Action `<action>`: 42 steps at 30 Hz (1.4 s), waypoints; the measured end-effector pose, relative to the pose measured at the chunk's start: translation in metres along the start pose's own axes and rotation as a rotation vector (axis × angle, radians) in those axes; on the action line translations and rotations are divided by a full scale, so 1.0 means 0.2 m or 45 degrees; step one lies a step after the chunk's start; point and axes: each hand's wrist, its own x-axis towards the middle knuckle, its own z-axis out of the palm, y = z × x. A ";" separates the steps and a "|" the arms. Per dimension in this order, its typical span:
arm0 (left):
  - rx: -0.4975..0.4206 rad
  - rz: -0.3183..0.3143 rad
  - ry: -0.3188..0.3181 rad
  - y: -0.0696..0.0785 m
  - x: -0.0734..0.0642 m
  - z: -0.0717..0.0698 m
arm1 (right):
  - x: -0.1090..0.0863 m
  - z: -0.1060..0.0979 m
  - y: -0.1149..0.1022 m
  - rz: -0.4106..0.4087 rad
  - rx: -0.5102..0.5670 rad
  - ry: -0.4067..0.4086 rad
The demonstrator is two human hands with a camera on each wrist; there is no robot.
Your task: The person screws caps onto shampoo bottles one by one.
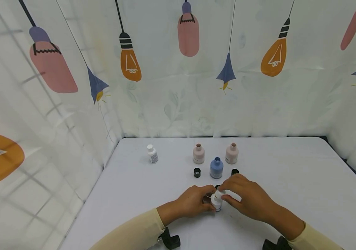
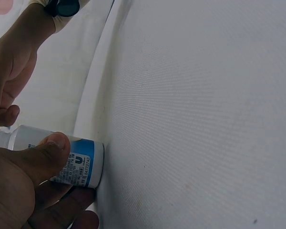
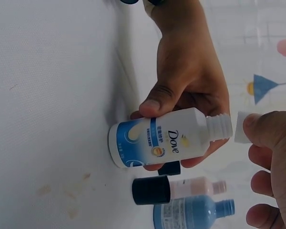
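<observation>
- Spillage seems possible: the left hand (image 1: 193, 201) grips the uncapped Dove bottle (image 3: 162, 136), on the person's side of the blue bottle (image 1: 217, 169); a hard squeeze or tilt could cause it.
- The right hand (image 1: 249, 195) pinches the white cap (image 3: 240, 129), also nearer than the blue bottle; a loose pinch might drop it.
- White table (image 1: 290, 166) lies under the blue bottle; lamp-printed curtain (image 1: 165, 86) hangs beyond it.

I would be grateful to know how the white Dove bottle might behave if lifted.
The white Dove bottle would probably feel fairly stiff, since its wall shows no obvious dents. Its smooth, rounded sides might let it slip, or roll if laid down. Tilting could spill any contents, as its threaded neck is uncovered.
</observation>
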 end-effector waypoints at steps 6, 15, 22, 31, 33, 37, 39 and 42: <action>-0.014 0.000 -0.009 0.01 0.00 -0.01 | 0.02 0.00 -0.01 -0.029 0.020 -0.006; -0.002 0.008 -0.006 0.00 0.00 -0.01 | 0.02 0.01 -0.01 -0.046 0.034 -0.032; 0.001 0.004 -0.006 0.01 0.00 -0.01 | 0.02 0.02 -0.02 -0.012 0.014 -0.096; -0.022 0.004 -0.003 0.01 0.00 -0.01 | 0.03 0.03 -0.02 0.031 0.008 -0.112; -0.021 0.005 0.000 0.01 0.00 -0.01 | 0.03 0.04 -0.02 0.039 0.001 -0.098; -0.022 0.002 0.003 0.01 0.00 -0.01 | 0.03 0.05 -0.02 0.054 -0.005 -0.060; -0.019 0.002 0.004 0.01 0.00 -0.01 | 0.03 0.05 -0.02 0.063 -0.015 -0.043; -0.013 0.005 0.005 0.00 0.00 -0.01 | 0.04 0.06 -0.03 0.069 -0.036 -0.029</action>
